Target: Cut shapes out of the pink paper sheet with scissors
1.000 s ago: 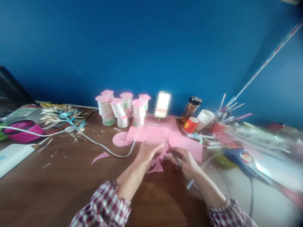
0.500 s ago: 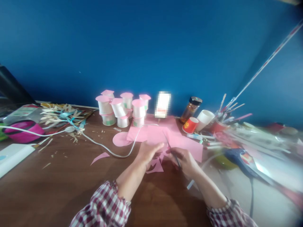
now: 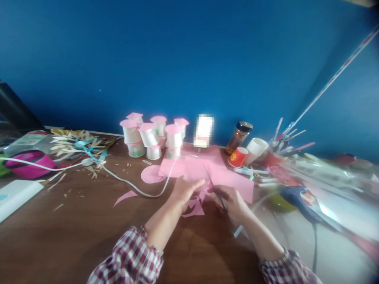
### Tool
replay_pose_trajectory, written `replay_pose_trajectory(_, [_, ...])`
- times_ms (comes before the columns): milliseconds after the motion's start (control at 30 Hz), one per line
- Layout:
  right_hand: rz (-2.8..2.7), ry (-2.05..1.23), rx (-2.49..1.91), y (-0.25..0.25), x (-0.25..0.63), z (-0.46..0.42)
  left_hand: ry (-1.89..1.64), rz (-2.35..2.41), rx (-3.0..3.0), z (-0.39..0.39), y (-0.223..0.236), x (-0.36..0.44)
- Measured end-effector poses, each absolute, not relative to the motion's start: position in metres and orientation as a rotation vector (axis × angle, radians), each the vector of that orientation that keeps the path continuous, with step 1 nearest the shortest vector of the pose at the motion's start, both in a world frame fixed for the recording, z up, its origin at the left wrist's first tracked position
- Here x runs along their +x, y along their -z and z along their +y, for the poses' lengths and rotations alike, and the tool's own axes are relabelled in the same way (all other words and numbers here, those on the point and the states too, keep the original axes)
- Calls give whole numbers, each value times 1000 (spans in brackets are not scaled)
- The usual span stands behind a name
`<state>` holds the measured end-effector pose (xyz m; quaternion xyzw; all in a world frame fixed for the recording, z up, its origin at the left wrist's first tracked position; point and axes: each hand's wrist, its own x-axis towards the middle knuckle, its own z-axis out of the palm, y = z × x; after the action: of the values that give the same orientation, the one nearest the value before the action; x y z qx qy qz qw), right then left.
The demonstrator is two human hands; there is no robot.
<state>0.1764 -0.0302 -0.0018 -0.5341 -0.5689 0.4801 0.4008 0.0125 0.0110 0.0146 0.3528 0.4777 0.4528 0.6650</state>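
My left hand point(image 3: 186, 191) is closed on a piece of pink paper point(image 3: 197, 169), thumb on top. In my right hand point(image 3: 232, 200) is a pair of scissors point(image 3: 217, 192), its blade pointing up and forward against the paper's right side. How far the blades are apart I cannot tell. Curved pink offcuts point(image 3: 197, 209) lie on the table under my hands. A pink paper disc point(image 3: 151, 174) rests to the left, with a curved scrap point(image 3: 126, 196) nearer me. Larger pink sheets point(image 3: 237, 183) lie behind and to the right.
Stacked paper cups point(image 3: 129, 132) with pink tops stand at the back left. A white cable point(image 3: 133, 185) crosses the table. At the right are a dark-lidded jar point(image 3: 239, 136), a red paper cup point(image 3: 237, 156), a white cup point(image 3: 257, 150) and a blue glue gun point(image 3: 304, 203).
The paper in my left hand has shifted slightly against the scissors. Both hands stay nearly in place, and the things around them have not moved.
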Motion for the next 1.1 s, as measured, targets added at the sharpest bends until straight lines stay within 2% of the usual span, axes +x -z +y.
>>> replay_pose_trajectory(433, [-1531,-1223,-1303,-5,174,-31,-1063,1202,803,11,-17,15])
replay_pose_trajectory(1100, [-1595,-1188,-1294,-8,173,-30,-1029,1009,726,11,-6,15])
